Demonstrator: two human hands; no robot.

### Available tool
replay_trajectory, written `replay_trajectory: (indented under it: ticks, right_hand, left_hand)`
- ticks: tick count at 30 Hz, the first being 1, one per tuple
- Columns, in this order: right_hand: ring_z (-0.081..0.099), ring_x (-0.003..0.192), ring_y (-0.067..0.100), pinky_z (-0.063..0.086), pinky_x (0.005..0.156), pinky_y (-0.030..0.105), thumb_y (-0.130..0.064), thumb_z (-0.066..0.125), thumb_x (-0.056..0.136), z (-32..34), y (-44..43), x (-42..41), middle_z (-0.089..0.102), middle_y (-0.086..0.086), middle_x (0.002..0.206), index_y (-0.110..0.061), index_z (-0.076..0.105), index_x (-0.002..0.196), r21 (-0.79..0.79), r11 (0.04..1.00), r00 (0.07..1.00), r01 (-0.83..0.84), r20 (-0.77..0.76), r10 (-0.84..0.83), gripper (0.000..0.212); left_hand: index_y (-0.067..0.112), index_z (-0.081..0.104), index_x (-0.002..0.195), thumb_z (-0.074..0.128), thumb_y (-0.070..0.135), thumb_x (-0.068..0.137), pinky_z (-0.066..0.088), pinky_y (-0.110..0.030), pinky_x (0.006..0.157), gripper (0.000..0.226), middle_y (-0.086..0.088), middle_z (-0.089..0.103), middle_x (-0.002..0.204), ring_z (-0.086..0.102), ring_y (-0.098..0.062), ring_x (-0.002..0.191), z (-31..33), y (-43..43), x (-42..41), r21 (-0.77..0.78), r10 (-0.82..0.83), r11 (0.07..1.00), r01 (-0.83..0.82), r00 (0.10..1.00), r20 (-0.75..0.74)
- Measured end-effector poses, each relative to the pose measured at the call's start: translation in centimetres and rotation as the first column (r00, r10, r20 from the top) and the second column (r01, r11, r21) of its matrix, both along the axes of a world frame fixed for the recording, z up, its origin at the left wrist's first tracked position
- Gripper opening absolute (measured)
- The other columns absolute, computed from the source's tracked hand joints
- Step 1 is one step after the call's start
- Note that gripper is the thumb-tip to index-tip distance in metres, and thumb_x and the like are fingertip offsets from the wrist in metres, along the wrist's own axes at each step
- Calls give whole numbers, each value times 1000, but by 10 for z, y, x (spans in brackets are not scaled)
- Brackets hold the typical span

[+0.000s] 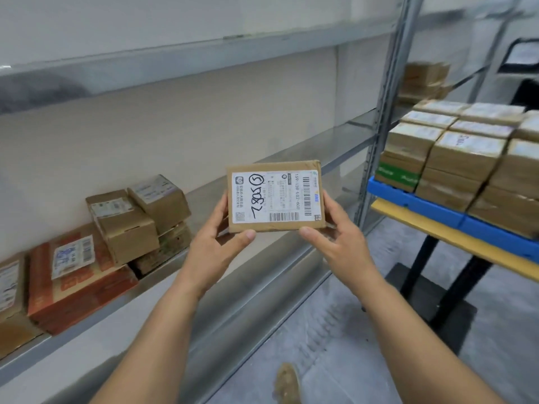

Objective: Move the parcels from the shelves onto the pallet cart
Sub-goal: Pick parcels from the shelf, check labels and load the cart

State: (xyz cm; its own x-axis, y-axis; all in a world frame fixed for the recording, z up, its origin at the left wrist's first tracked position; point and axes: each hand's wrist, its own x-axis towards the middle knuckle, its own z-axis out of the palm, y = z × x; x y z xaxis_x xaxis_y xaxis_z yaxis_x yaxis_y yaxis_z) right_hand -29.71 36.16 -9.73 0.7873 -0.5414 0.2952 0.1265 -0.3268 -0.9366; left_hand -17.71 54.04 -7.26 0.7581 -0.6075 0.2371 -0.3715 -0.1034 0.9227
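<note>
Left hand (217, 246), right hand (338, 243): parcel (275, 196) edges

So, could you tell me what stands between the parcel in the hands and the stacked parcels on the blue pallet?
In the head view, the grey shelf upright stands between the held parcel and the stack.
</note>
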Motion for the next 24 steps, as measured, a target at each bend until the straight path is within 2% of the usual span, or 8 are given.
replay_trajectory:
  ticks: [3, 5, 8, 11, 13, 17, 21, 24]
  right_hand:
    - [51, 122, 4, 41, 107, 39, -22, 69, 86, -3, -34, -5, 53, -15, 135, -46, 30, 141, -6, 997, 997, 74, -29, -74, 72]
    - [50, 123, 5, 41, 107, 40, -28, 69, 85, -3, -59, -6, 52, -16, 136, -42, 30, 144, -8, 992, 992, 123, -35, -123, 72]
    - [50, 123, 5, 41, 107, 41, -23, 68, 86, 2, -92, -5, 52, -16, 135, -41, 30, 144, -18, 980, 980, 197, -32, -198, 71]
    - [49, 124, 3, 40, 107, 39, -21, 67, 87, 10, -123, 0, 51, -17, 136, -34, 30, 146, -33, 960, 959, 277, -49, -278, 71]
    - [47, 124, 1, 40, 108, 39, -27, 68, 86, 15, -146, 6, 50, -19, 136, -33, 31, 147, -59, 943, 941, 328, -64, -332, 71]
    - [48, 125, 4, 41, 105, 41, -55, 62, 75, 25, -194, 24, 52, -21, 133, -43, 37, 141, -78, 915, 912, 396, -82, -401, 71]
    - [49, 123, 4, 43, 104, 41, -57, 62, 72, 29, -237, 44, 51, -23, 133, -49, 37, 138, -71, 896, 892, 438, -90, -443, 71]
    - [53, 118, 5, 45, 101, 41, -56, 61, 72, 34, -268, 59, 53, -23, 129, -65, 38, 125, -88, 876, 874, 475, -74, -481, 58]
  left_hand:
    - [35, 28, 146, 69, 16, 82, 43, -3, 83, 78, 23, 54, 129, 53, 15, 108, -3, -44, 8, -30, -74, 997, 73, 997, -19]
    - [34, 29, 146, 71, 12, 82, 44, -6, 87, 80, 23, 54, 129, 53, 13, 110, -5, -75, 15, -44, -126, 991, 125, 992, -28]
    - [34, 30, 146, 74, 23, 76, 43, -13, 95, 84, 23, 56, 129, 52, 9, 115, -5, -120, 28, -60, -190, 980, 188, 981, -42]
    - [34, 33, 144, 71, 12, 83, 43, -7, 88, 76, 25, 57, 125, 53, 9, 112, -1, -164, 42, -77, -239, 969, 235, 970, -44]
    - [36, 36, 142, 67, 9, 84, 43, -5, 85, 71, 28, 57, 125, 53, 10, 112, 3, -194, 53, -90, -271, 960, 266, 962, -44]
    - [38, 43, 135, 68, 12, 84, 42, -4, 81, 63, 27, 57, 123, 55, 10, 109, 14, -252, 78, -95, -317, 945, 312, 947, -47]
    - [35, 45, 134, 69, 14, 83, 41, 0, 78, 60, 24, 57, 123, 55, 13, 105, 19, -302, 101, -82, -333, 941, 328, 941, -61]
    - [38, 45, 134, 70, 20, 83, 42, -4, 82, 60, 24, 58, 123, 55, 15, 102, 22, -339, 119, -70, -355, 934, 350, 932, -69]
